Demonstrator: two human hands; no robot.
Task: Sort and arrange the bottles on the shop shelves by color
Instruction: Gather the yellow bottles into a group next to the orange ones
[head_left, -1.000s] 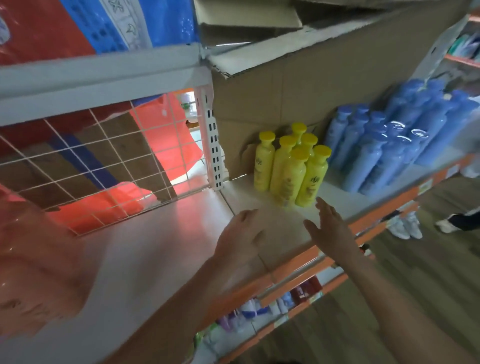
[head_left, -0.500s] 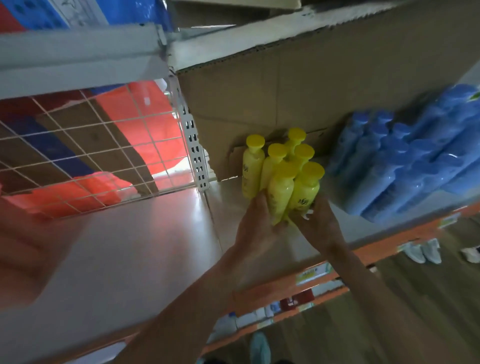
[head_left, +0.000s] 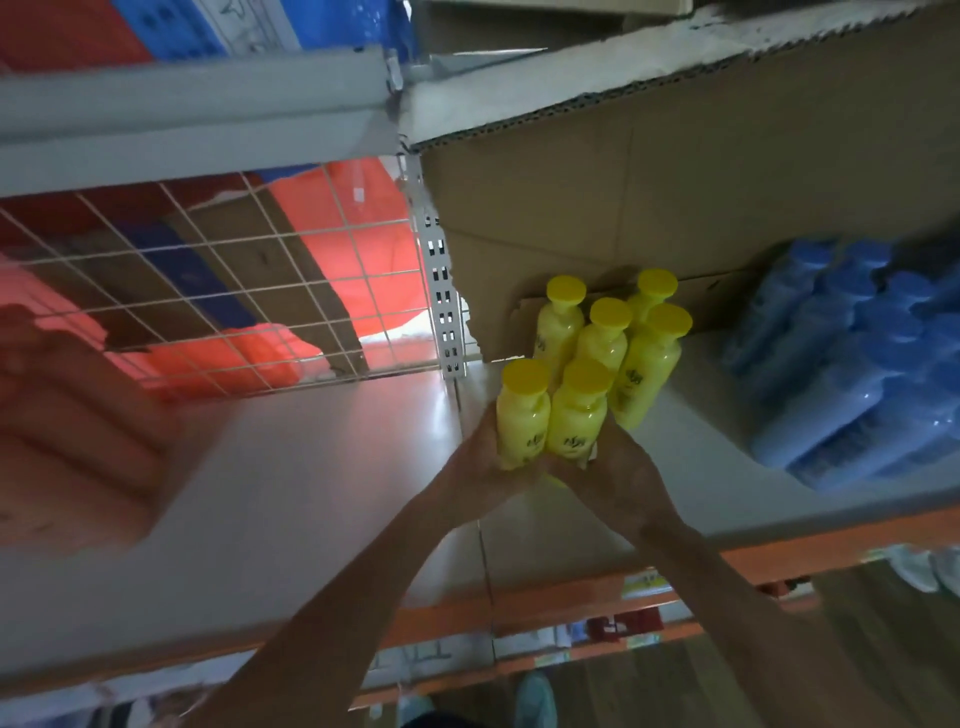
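Note:
Several yellow bottles (head_left: 644, 364) with yellow caps stand clustered on the grey shelf (head_left: 322, 499), in front of a cardboard box. My left hand (head_left: 480, 467) grips the base of the front-left yellow bottle (head_left: 521, 415). Beside it, the front-right yellow bottle (head_left: 577, 415) is held at its base by my right hand (head_left: 623, 480). These two bottles stand side by side, touching, just ahead of the rest. A group of blue bottles (head_left: 872, 364) lies tilted on the same shelf to the right.
A large cardboard box (head_left: 675, 171) fills the back of the shelf. A slotted white upright (head_left: 441, 312) and a wire mesh panel (head_left: 208, 291) stand to the left, with red packages behind. The shelf's orange front edge (head_left: 571, 597) runs below my arms.
My hands went from hovering open near the shelf edge to closing on the two front yellow bottles, which now stand slightly forward and left of the cluster. The view has moved closer.

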